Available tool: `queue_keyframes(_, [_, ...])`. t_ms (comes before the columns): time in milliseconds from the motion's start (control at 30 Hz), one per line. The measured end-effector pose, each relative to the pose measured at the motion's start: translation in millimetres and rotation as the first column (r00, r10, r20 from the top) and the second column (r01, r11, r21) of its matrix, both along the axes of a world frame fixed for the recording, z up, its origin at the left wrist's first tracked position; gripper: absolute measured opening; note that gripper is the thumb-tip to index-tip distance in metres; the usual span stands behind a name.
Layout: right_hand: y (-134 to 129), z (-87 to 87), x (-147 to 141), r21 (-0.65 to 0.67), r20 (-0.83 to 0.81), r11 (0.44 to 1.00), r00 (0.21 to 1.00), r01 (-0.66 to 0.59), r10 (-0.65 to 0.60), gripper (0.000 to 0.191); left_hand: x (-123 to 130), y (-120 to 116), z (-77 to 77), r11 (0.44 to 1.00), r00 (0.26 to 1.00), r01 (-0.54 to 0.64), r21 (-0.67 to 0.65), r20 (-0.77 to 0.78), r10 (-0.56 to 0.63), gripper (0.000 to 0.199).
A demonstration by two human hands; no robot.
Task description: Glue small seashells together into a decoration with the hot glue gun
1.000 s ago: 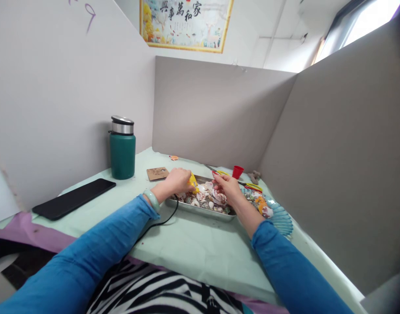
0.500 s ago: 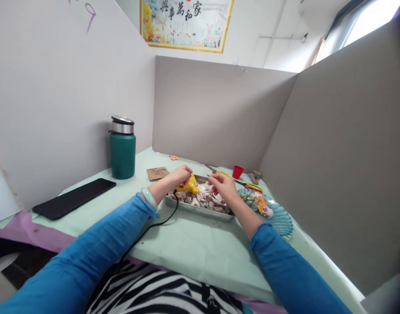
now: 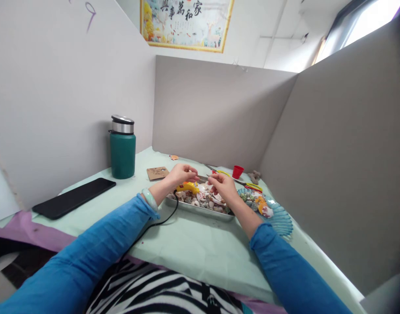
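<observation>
Over the far side of a metal tray (image 3: 200,211) filled with shells and pebbles, my two hands face each other a short gap apart. My right hand (image 3: 223,185) is closed in a pinch; whatever sits at its fingertips is too small to name. The fingers of my left hand (image 3: 184,173) are drawn together and bent, and what they may hold does not show. Below the left hand a yellow glue gun (image 3: 188,188) lies on the shells, its black cord (image 3: 167,221) running over the tray's near edge toward me.
A blue shell-shaped dish (image 3: 282,219) with shells and stones stands right of the tray. Behind are scissors (image 3: 254,187), a red cup (image 3: 238,172) and a cardboard piece (image 3: 157,173). Leftward are a green bottle (image 3: 122,155) and a black slab (image 3: 75,198). Grey partitions (image 3: 219,109) enclose the table.
My left hand has moved slightly right, toward the right hand, and its fingers now point that way. My right hand and the glue gun stay almost in place.
</observation>
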State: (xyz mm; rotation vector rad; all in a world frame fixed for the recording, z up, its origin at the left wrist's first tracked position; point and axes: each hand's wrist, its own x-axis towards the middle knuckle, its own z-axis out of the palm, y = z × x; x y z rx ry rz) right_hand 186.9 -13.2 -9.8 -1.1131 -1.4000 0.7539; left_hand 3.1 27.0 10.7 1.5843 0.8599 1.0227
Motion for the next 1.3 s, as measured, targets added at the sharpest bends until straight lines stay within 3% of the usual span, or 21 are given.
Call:
queue_keyframes(233, [0.3, 0.2, -0.6, 0.029, 0.03, 1.0, 1.0, 0.01, -0.01, 0.021, 3.6, -8.9, 5.4, 1.0, 1.0, -0.018, 0.0, -0.021, 0.018, 0.029])
queue_keyframes(367, [-0.4, 0.2, -1.3, 0.032, 0.039, 0.999, 0.999, 0.008, -0.009, 0.021, 3.0, -14.8, 9.8, 1.0, 0.999, 0.025, 0.016, -0.036, -0.024, 0.016])
queue_keyframes(600, [-2.2, 1.7, -2.1, 0.026, 0.032, 1.0, 0.999, -0.003, 0.002, 0.021, 2.2, -16.8, 9.7, 0.991, 0.993, 0.118, 0.06, -0.022, -0.117, 0.029])
queue_keyframes(1000, [-2.3, 1.5, -2.6, 0.037, -0.001, 0.999, 1.0, -0.027, 0.027, 0.023, -1.8, -5.3, 0.3, 0.997, 0.996, 0.075, -0.01, 0.047, -0.074, 0.03])
queue_keyframes(1300, [-1.9, 0.8, -1.9, 0.026, -0.027, 0.998, 0.998, -0.063, 0.064, 0.024, 0.0, -5.3, -3.4, 0.989, 0.987, 0.138, -0.061, 0.093, -0.132, 0.027])
